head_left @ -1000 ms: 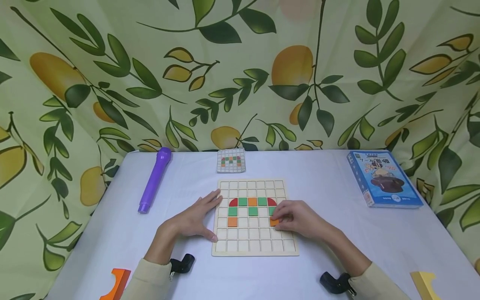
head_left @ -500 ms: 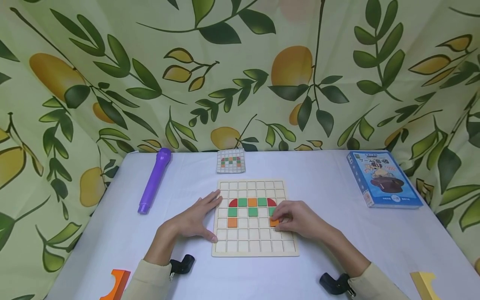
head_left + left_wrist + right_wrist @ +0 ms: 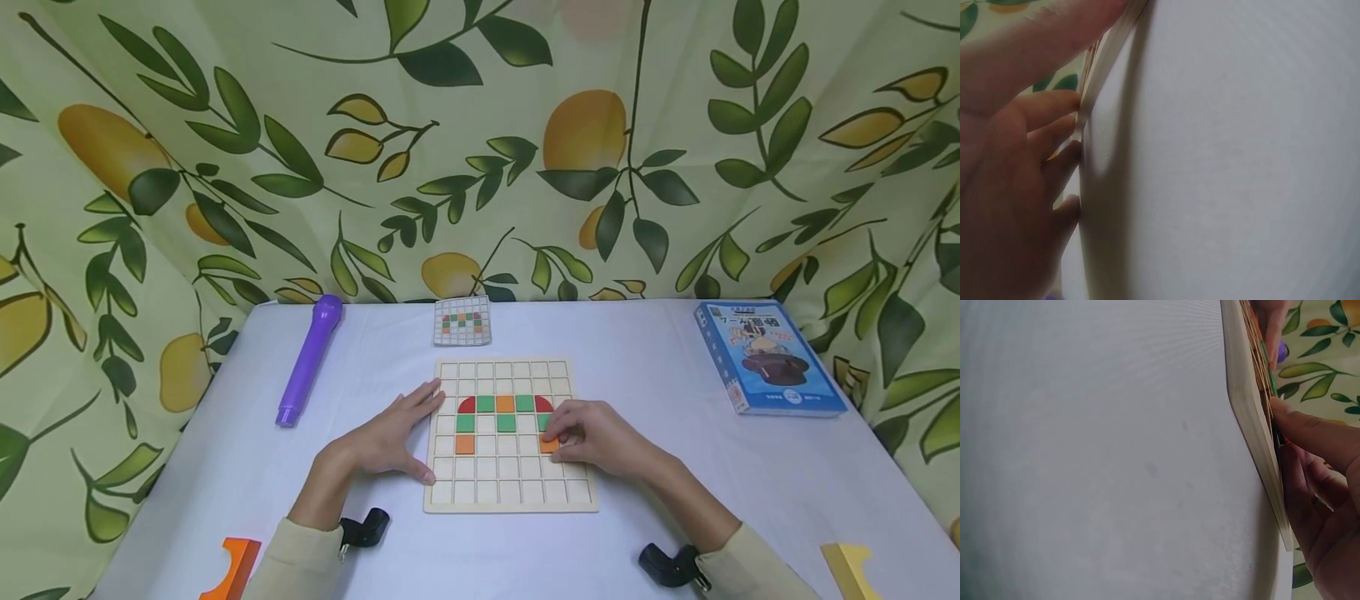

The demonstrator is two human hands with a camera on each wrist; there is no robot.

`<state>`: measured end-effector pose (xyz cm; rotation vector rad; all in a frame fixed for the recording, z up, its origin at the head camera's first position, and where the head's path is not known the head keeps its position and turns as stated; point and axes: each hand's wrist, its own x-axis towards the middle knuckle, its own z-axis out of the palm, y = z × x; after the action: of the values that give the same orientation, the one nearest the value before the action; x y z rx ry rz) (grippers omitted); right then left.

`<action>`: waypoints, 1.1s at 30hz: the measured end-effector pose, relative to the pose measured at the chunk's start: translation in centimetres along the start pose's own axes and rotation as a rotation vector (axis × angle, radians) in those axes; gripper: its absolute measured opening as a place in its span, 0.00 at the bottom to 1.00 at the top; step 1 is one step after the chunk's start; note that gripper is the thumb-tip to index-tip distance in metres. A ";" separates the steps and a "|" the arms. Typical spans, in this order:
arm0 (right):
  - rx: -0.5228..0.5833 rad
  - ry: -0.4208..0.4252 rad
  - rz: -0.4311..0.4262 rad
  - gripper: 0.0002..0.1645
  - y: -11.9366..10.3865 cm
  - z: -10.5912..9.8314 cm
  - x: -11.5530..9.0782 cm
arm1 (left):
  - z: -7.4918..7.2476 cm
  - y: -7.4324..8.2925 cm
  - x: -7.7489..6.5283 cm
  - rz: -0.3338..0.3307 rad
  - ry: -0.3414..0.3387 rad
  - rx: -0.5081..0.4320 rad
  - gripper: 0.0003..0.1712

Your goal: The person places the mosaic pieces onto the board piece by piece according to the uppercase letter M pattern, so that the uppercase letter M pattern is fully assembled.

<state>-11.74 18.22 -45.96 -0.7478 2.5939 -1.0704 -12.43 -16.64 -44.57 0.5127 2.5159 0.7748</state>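
A pale wooden grid board lies in the middle of the table. Red rounded corner tiles, green square tiles and orange square tiles sit in its cells, forming an arch-like pattern. My left hand rests along the board's left edge, fingers spread and thumb at its lower left; the left wrist view shows the fingertips against the rim. With thumb and fingers, my right hand pinches an orange square tile at a cell on the right side, below a green tile. The fingers partly hide both tiles.
Behind the board lies a small pattern card showing a similar coloured design. A purple stick is at the left, a blue box at the right. Near the front are an orange block and a yellow block.
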 end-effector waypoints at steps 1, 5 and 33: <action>0.002 -0.002 0.001 0.12 0.0 0.0 0.0 | 0.0 0.0 0.0 0.000 0.000 -0.001 0.71; 0.016 -0.010 -0.001 0.12 0.1 0.0 0.0 | 0.0 0.1 0.0 -0.001 0.000 -0.004 0.71; 0.098 0.024 -0.011 0.17 0.3 -0.5 -0.6 | -0.3 0.1 -0.3 0.005 0.004 0.002 0.71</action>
<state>-11.56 19.02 -45.75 -0.7311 2.5385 -1.2078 -12.28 -16.84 -44.21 0.5188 2.5198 0.7762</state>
